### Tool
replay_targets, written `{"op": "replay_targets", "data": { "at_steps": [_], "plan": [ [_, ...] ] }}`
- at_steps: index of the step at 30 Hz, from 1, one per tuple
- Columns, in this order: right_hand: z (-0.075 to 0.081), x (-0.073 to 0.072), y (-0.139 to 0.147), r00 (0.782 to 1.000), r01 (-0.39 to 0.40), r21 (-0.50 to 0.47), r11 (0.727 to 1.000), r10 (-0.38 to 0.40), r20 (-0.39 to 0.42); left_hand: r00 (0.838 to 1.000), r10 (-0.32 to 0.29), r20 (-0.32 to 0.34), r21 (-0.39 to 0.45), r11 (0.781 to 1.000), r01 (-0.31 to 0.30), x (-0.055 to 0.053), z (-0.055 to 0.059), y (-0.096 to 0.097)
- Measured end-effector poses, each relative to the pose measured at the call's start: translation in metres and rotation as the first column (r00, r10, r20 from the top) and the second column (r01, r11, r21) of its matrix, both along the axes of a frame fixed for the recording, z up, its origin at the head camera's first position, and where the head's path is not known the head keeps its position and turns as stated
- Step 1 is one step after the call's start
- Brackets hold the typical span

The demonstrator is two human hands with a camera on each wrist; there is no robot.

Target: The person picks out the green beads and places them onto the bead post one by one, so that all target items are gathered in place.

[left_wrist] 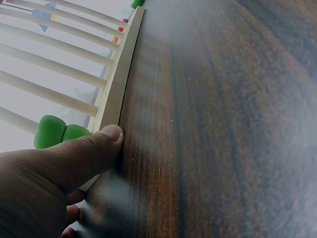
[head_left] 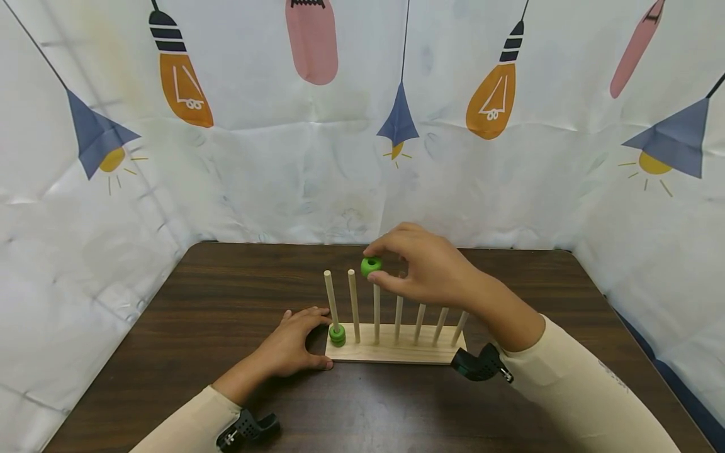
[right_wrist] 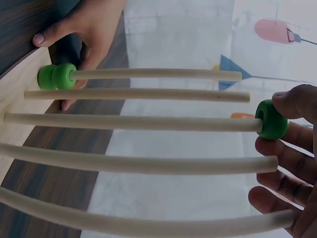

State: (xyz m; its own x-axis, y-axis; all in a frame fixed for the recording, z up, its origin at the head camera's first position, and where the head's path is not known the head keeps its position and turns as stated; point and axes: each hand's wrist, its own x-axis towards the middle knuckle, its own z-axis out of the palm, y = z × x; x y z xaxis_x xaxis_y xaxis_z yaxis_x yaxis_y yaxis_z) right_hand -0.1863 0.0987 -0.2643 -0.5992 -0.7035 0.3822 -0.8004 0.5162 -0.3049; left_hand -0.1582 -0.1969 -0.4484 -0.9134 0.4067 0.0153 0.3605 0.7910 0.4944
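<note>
A pale wooden peg rack [head_left: 396, 353] with several upright dowels stands on the table. My left hand [head_left: 294, 343] grips its left end, thumb on the front edge and fingers toward the back. Two green beads [right_wrist: 56, 77] sit stacked at the bottom of the leftmost dowel [head_left: 331, 299]. With thumb and fingertips, my right hand [head_left: 427, 267] pinches another green bead [head_left: 371, 267] at the tip of the third dowel [right_wrist: 133, 122] from the left. Whether the dowel has entered the bead's hole, I cannot tell.
Under the rack is a dark wood-grain table [head_left: 226, 283]. A white printed cloth [head_left: 340, 176] hangs behind and along the sides. Small red and orange pieces [left_wrist: 121, 29] show past the rack's far end in the left wrist view. Each wrist carries a black camera mount [head_left: 481, 363].
</note>
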Motion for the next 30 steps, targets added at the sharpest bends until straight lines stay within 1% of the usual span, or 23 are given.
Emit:
{"op": "replay_targets", "data": {
  "at_steps": [10, 19, 22, 30],
  "plan": [
    [0.001, 0.000, -0.011, 1.000, -0.004, 0.013, 1.000, 0.003, 0.008, 1.000, 0.001, -0.004, 0.004, 1.000, -0.001, 0.001, -0.001, -0.001],
    [0.001, -0.002, -0.017, 0.999, -0.032, 0.002, 0.999, 0.032, 0.031, 1.000, -0.007, 0.001, 0.007, 1.000, 0.007, 0.000, -0.001, -0.002],
    [0.002, -0.002, -0.020, 0.999, -0.033, 0.003, 0.999, 0.033, 0.031, 1.000, -0.007, -0.008, 0.011, 1.000, 0.007, 0.000, -0.002, -0.002],
    [0.003, -0.003, -0.026, 0.999, -0.030, -0.004, 1.000, 0.030, 0.045, 1.000, -0.002, -0.005, 0.013, 1.000, 0.002, 0.001, -0.001, -0.002]
  ]
}}
